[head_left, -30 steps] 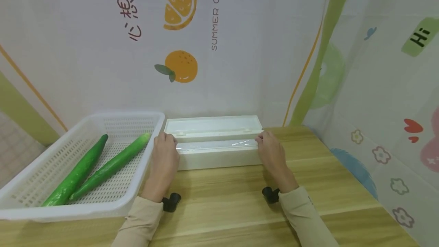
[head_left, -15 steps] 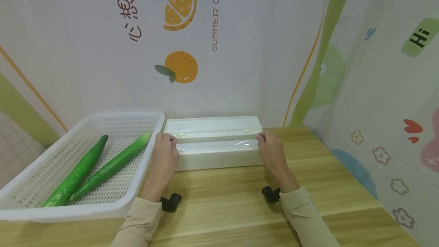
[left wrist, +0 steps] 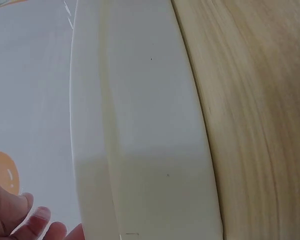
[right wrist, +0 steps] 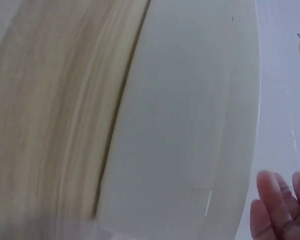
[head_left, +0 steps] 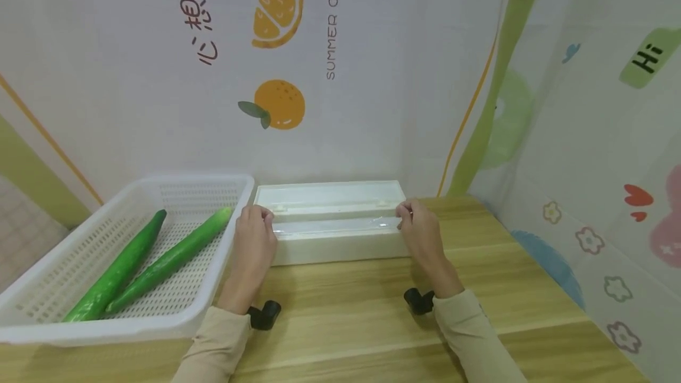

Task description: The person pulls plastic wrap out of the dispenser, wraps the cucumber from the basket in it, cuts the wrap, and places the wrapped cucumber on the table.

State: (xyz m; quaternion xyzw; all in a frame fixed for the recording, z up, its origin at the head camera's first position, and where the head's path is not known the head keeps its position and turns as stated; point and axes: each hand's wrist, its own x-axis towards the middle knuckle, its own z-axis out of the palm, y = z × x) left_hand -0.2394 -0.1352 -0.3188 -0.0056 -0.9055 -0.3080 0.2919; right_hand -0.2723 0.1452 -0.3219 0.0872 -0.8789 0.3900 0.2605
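A long white cling film box point(head_left: 340, 249) lies on the table in the head view, its lid point(head_left: 330, 195) tipped back behind it. Clear cling film point(head_left: 335, 226) spans the top of the box between the two hands. At the left end, my left hand point(head_left: 255, 247) pinches the film's edge with curled fingers. My right hand point(head_left: 422, 235) does the same at the right end. The wrist views show the box's front wall point(left wrist: 155, 125) and the curled fingertips point(right wrist: 272, 197) above it. The film is too transparent there to trace, and the film roll inside is hidden.
To the left stands a white plastic basket point(head_left: 122, 331) with two cucumbers point(head_left: 127, 265) in it, close beside my left hand. The wood-grain table point(head_left: 340, 324) stretches in front of the box. A printed curtain point(head_left: 362, 123) hangs right behind the box.
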